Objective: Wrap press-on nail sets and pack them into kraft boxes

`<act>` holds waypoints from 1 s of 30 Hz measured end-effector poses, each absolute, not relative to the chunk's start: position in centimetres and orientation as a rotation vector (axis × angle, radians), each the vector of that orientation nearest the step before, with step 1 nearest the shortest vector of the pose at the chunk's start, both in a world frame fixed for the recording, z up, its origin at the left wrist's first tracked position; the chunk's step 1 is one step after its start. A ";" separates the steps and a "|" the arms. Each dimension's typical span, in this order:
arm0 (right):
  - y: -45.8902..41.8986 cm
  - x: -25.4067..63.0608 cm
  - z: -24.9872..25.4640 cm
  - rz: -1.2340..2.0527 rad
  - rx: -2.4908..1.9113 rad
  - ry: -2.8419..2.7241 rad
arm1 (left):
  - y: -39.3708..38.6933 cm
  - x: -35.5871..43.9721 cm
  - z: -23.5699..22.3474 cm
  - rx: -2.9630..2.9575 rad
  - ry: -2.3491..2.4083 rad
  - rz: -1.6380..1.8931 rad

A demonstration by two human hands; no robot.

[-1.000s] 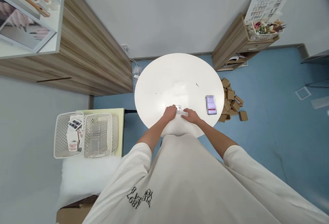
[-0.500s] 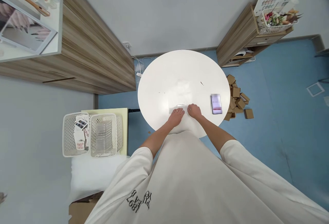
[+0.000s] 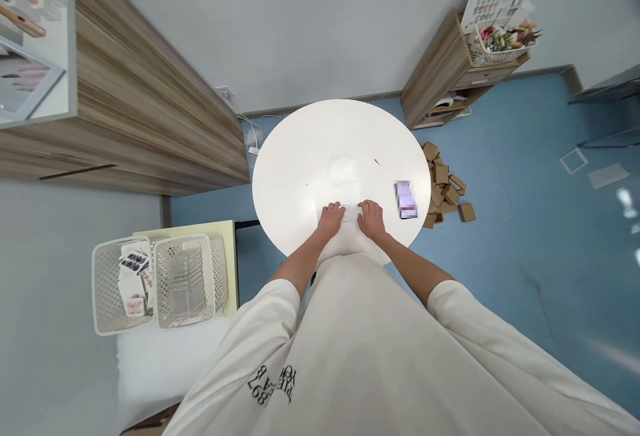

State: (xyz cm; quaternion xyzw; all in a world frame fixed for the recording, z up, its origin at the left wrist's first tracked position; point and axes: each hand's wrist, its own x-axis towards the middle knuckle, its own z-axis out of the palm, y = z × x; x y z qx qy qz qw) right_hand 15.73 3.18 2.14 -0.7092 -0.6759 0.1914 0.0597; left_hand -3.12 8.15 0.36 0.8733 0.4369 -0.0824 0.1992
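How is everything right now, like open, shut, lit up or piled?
White wrapping: between the hands, folds too blurred to tell
Left hand: fingers bent, at the wrapping
Right hand: fingers bent, at the wrapping
Phone: lying flat, screen lit
Card basket: open on top
Clear-case basket: open on top
Cardboard boxes: piled up
Flower basket: filled
Drawer: shut

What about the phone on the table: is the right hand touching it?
No, the right hand is apart from the phone, with bare white tabletop showing between them.
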 end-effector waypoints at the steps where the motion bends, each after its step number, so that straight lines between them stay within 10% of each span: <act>1: 2.8 15.6 2.3 0.587 -2.085 -2.123 | 8.4 -3.1 0.5 2.427 1.218 -0.237; 30: 5.0 13.4 3.9 0.952 -1.837 -2.410 | 6.9 -5.4 4.0 2.225 1.334 -0.095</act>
